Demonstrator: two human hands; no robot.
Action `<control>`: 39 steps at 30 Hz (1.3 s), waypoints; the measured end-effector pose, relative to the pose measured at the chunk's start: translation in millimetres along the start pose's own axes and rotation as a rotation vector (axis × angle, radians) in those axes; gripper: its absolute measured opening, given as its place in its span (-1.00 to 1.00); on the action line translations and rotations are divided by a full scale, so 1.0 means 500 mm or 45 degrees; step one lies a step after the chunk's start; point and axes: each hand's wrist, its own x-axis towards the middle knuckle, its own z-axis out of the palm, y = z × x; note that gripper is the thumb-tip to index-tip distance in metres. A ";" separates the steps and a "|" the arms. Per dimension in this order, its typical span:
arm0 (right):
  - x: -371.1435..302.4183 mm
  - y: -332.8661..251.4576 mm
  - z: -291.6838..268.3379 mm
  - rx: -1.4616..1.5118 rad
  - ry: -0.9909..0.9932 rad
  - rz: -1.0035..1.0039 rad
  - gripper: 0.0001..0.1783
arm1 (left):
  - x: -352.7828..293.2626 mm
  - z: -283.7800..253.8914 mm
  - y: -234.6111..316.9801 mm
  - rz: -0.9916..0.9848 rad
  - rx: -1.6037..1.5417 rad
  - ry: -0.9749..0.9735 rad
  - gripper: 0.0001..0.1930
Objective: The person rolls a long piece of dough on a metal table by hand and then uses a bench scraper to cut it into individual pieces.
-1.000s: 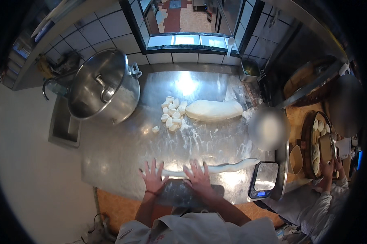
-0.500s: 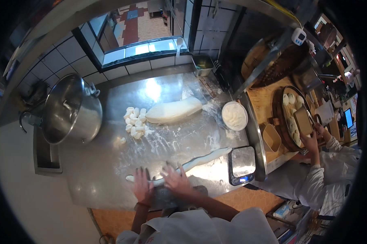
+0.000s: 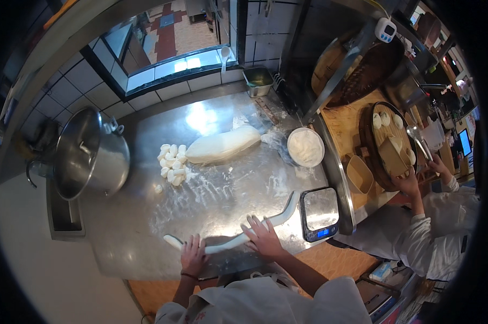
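Observation:
A long, thin rope of dough (image 3: 229, 245) lies across the near part of the steel table, bending upward at its right end. My left hand (image 3: 193, 256) rests on it near the left end, palm down with fingers stretched out. Farther right, my right hand (image 3: 263, 238) also lies over the rope with fingers spread. Beyond them sits a thick log of dough (image 3: 222, 147), and left of it is a pile of small cut dough pieces (image 3: 172, 163). One loose piece (image 3: 158, 188) lies nearer to me.
A digital scale (image 3: 319, 210) stands right of the rope, below a bowl of white flour (image 3: 306, 147). At left is a large steel pot (image 3: 117, 162); a metal container (image 3: 259, 90) sits at the back. Right, a co-worker's hand (image 3: 408, 183) holds a tan container over a round steamer.
My hands have moved farther apart, the right one sliding rightward along the rope. The rope's right end now curves upward beside the scale. The whole view has shifted slightly.

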 end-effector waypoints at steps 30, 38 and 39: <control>0.108 0.097 -0.042 -0.043 0.206 0.095 -0.31 | 0.261 0.027 0.212 -0.108 -0.166 0.186 -0.39; -0.110 0.082 -0.014 0.041 -0.077 0.109 -0.33 | 0.084 0.043 0.098 0.348 0.032 0.218 -0.59; -0.094 0.087 -0.026 0.051 -0.062 0.113 -0.32 | 0.079 0.038 0.082 0.272 0.050 0.209 -0.65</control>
